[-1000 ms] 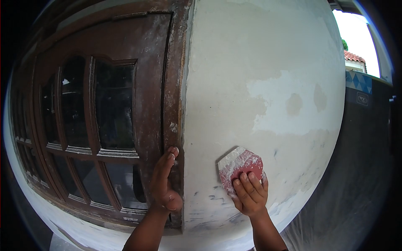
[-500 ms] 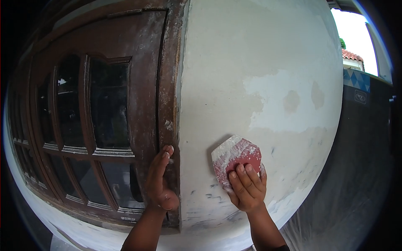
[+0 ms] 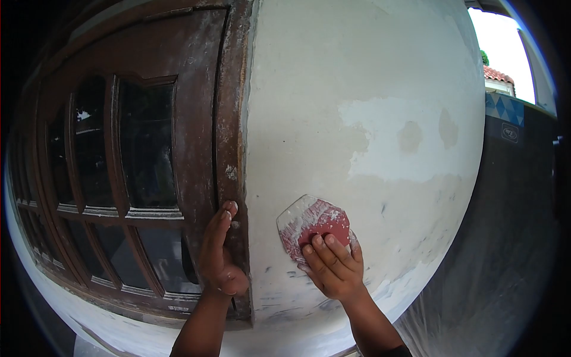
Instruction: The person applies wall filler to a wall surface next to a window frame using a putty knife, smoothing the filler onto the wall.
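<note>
My right hand [image 3: 334,265] holds a red, many-sided flat scraper [image 3: 324,221] against the pale wall [image 3: 309,119], its fingers laid over the lower part. White paste smears the scraper's upper left face. To the left, my left hand [image 3: 220,253] is upright at the brown wooden window frame [image 3: 234,119], fingers extended, with white paste on the fingertips and nothing visible in it. Bluish-grey streaks mark the wall below the scraper.
Brown window panels with dark glass panes [image 3: 146,143] fill the left side. A whiter patch [image 3: 386,160] shows on the wall. At the right stands a dark sheet [image 3: 505,196] with a blue-patterned top strip; a red tiled roof [image 3: 496,75] is beyond.
My right hand and the scraper have moved left along the wall, closer to the window frame. The view has shifted slightly, while my left hand stays at the frame.
</note>
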Available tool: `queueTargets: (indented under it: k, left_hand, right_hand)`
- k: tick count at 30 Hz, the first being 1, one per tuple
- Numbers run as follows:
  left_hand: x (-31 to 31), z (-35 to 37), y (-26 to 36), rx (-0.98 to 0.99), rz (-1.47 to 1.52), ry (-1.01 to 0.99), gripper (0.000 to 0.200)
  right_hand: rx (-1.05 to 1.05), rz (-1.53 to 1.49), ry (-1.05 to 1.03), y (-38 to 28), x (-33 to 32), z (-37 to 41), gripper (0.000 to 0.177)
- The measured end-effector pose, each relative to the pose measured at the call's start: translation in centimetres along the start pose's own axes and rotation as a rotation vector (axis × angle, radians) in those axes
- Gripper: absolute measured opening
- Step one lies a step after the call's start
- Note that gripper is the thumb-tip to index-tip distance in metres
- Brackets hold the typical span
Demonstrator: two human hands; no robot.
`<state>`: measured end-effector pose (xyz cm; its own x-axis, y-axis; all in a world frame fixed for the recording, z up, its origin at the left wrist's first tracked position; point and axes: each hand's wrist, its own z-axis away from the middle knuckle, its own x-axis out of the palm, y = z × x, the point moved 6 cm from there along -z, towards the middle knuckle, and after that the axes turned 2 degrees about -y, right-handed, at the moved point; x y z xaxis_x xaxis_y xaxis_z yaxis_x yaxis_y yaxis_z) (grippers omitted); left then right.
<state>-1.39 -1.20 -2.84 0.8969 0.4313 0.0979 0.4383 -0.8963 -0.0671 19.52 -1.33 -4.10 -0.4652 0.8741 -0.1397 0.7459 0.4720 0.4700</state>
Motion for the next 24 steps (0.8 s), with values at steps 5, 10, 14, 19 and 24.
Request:
queueTargets:
  k: [5,10,14,19,24]
  left_hand:
    - [0.0,-0.4,0.2,0.008,-0.02,-0.015,0.106]
    - [0.1,-0.2,0.1,0.007,-0.022,-0.011,0.106]
    - [0.0,-0.1,0.0,-0.002,-0.007,0.0,0.106]
    - [-0.1,-0.3,0.1,0.018,-0.014,0.009,0.104]
    - [0.1,-0.2,0.1,0.004,-0.009,0.001,0.105]
  right_hand:
    - [0.036,-0.018,-0.021,-0.3,-0.1,3.7,0.028]
    - [0.056,-0.066,0.066,0.0,-0.4,1.8,0.028]
    - [0.02,0.003,-0.013,-0.4,0.1,2.0,0.027]
    - [0.027,-0.027,0.025,-0.6,-1.6,4.2,0.023]
    - [0.016,-0.165,0.25,1.8,-6.3,0.3,0.017]
